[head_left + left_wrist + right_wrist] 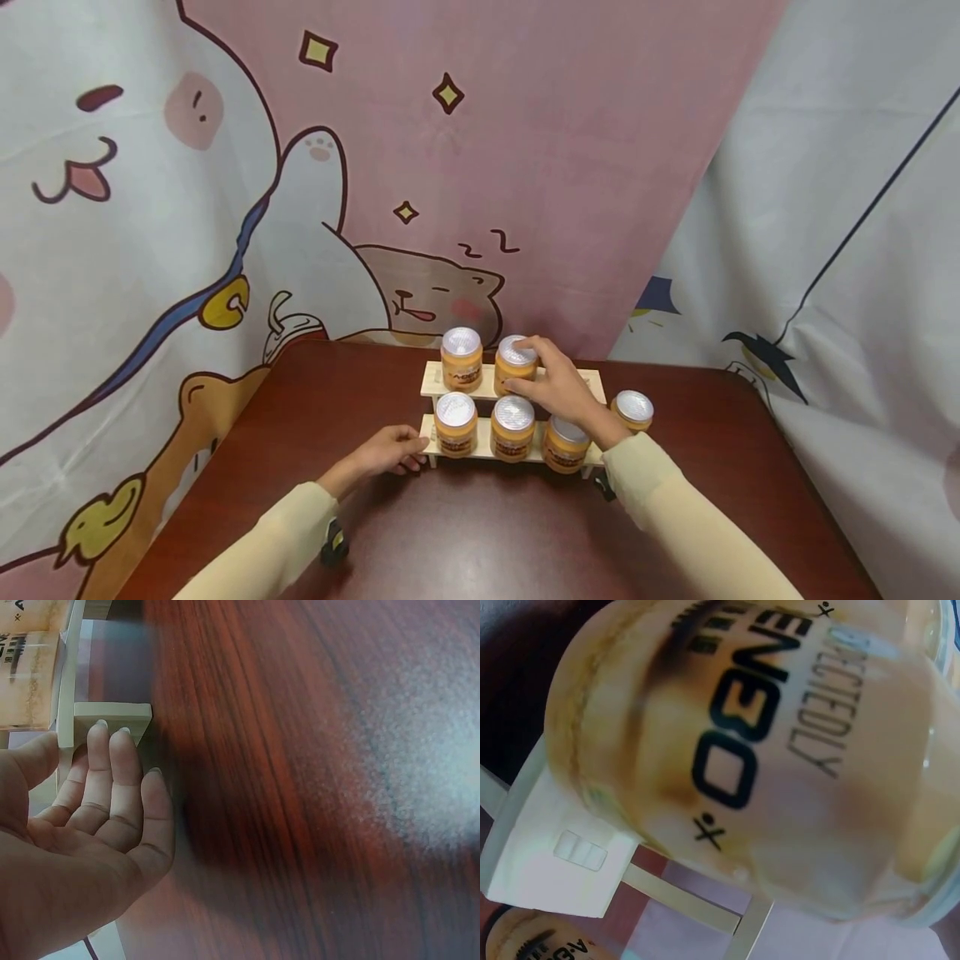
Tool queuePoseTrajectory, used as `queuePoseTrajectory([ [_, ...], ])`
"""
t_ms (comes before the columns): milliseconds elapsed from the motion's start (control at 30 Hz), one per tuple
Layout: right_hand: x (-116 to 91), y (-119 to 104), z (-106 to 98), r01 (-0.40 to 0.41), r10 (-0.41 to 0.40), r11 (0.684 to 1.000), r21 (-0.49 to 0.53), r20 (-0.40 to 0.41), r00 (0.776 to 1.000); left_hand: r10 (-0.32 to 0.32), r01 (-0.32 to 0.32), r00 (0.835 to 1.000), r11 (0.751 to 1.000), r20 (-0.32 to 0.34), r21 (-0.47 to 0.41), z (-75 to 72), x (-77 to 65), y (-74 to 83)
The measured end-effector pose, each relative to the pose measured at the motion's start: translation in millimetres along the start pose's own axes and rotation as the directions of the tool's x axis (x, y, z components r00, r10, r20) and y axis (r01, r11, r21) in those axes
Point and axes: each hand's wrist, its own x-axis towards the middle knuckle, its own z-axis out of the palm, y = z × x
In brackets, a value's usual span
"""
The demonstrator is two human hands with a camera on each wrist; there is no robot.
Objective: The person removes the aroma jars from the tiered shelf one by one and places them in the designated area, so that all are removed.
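Note:
A two-step pale wooden rack (pixel 592 383) bears orange-brown jars with silvery lids. My left hand (pixel 392 450) pinches the left end of its lower step. In the left wrist view the thumb is over the board (pixel 66 682) and the fingers curl under it beside a leg (pixel 112 711). On the upper step, my right hand (pixel 558 387) grips the right-hand jar (pixel 513 367), fingers at the lid and thumb on the side. A second jar (pixel 461 360) stands left of it. Large printed letters show on a jar (pixel 727 750) filling the right wrist view, where no fingers show.
Three jars line the lower step: left (pixel 455 425), middle (pixel 513 429) and right (pixel 566 446), the last partly under my right forearm. Another jar (pixel 633 410) stands right of the rack. A cartoon-printed cloth (pixel 570 167) hangs behind the dark red-brown table (pixel 337 383).

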Motion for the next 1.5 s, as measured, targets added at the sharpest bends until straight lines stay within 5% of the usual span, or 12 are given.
queuePoseTrajectory([
  [500, -4, 4, -4, 0.026, -0.025, 0.998, 0.054, -0.033, 0.999, 0.006, -0.006, 1.000, 1.000, -0.001, 0.001, 1.3, -4.3, 2.9],
  [1067, -12, 2, -36, 0.106, -0.115, 0.991, -0.078, -0.118, 0.986, 0.007, -0.007, 1.000, 1.000, 0.004, 0.008, 2.3, -3.1, 0.1],
  [1500, -29, 10, -67, 0.027, -0.031, 0.999, -0.030, -0.143, 0.989, 0.022, -0.022, 1.000, 1.000, 0.004, 0.010, 2.6, -4.3, 0.5],
])
